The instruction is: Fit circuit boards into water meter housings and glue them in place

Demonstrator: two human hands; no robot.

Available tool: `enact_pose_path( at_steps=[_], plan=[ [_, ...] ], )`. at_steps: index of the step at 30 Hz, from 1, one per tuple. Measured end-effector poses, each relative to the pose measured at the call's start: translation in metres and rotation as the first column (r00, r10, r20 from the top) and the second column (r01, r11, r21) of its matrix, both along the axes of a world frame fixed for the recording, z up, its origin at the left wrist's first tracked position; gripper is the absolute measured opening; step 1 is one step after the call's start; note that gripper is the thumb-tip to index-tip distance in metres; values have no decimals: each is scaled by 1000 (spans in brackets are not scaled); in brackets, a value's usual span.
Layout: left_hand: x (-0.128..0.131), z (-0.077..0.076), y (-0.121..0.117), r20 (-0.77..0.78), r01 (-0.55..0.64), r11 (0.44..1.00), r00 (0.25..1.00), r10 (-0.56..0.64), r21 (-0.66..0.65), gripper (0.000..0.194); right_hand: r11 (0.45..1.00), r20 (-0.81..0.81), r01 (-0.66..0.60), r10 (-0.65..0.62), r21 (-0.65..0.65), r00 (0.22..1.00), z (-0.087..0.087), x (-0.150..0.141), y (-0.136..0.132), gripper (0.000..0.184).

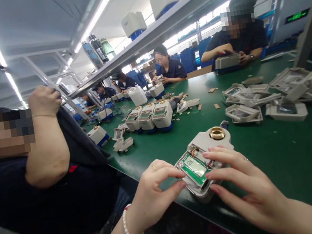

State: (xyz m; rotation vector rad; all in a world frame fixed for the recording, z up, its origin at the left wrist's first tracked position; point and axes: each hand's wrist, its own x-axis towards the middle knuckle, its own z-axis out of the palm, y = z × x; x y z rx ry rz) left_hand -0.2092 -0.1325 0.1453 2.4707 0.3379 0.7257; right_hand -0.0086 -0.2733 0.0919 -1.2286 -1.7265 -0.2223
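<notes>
A beige meter housing [202, 141] lies on the green table in front of me, its top uncovered. Inside it sits a green circuit board [193, 180] with a small display [195, 166]; coloured wires run beside it, and a brass ring [217, 133] is set in the far end. My left hand [157, 189] pinches at the left edge of the meter with thumb and index finger. Across the right side spreads my right hand [244, 178], its fingertips touching the board's edge and the housing. Its fingers hide part of the wiring.
Several similar meters [156, 119] stand in a row farther back. Loose beige covers [243, 113] pile up at the right among cardboard scraps [216, 106]. A person [46, 149] is close on my left; others work across the table. A shelf [144, 36] hangs overhead.
</notes>
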Motion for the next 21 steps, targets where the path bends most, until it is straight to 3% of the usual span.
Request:
enact_pose_path(
  at_steps=[4,9,11,13,15,17,21],
  plan=[
    [12,7,9,-46,110,974,994,-103,200,7,1000,56,-10,10,8,998,-2,2,0,29],
    [20,16,16,-168,275,835,961,-220,477,13,998,139,22,-31,66,990,-3,1,-1,29],
    [19,22,17,-201,327,810,944,-260,487,15,995,152,44,-57,85,987,-4,3,-3,31],
    [17,28,22,-203,367,837,929,-309,406,9,994,146,54,-68,98,987,-7,8,-4,35],
    [16,34,38,-170,300,897,951,-257,324,5,992,80,85,-93,98,992,-14,17,-5,40],
    [22,38,66,-109,110,942,991,-79,316,8,982,-70,169,-164,80,984,-25,29,-5,40],
    [51,38,146,30,-286,882,954,297,373,12,917,-369,383,-396,-111,841,-42,60,2,37]
  ],
)
